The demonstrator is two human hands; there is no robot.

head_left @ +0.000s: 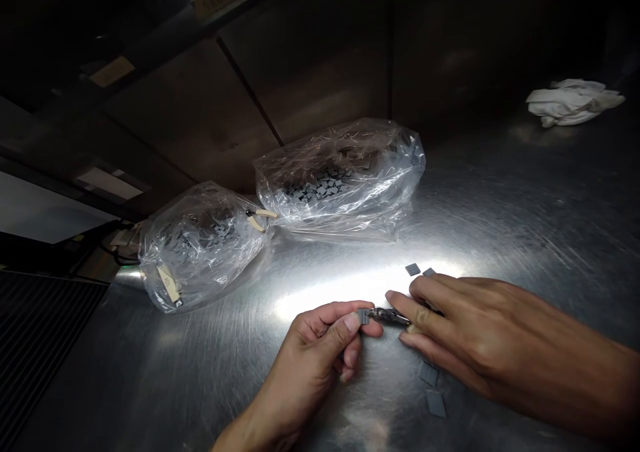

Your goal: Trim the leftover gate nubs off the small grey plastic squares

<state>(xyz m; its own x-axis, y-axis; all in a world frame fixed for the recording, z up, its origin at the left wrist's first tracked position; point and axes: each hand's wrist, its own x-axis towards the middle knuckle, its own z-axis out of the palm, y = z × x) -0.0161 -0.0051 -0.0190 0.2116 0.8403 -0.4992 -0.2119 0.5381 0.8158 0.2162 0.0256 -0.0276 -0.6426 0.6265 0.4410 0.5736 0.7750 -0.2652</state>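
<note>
Grey square tile (363, 316) gripped in the left hand (317, 352) sits just beside the small metal clip (389, 316) held in the right hand (500, 325), at the clip's 9 o'clock, on its long axis.

1 left hand (310, 365), 1 right hand (500, 339), 1 small metal tool (387, 316), 1 held tile (363, 316), 4 gray tiles (429, 373) on bench (500, 205), 2 clear bags (340, 172) w/ tons of tiles (320, 189), 1 white rag (573, 102).
</note>
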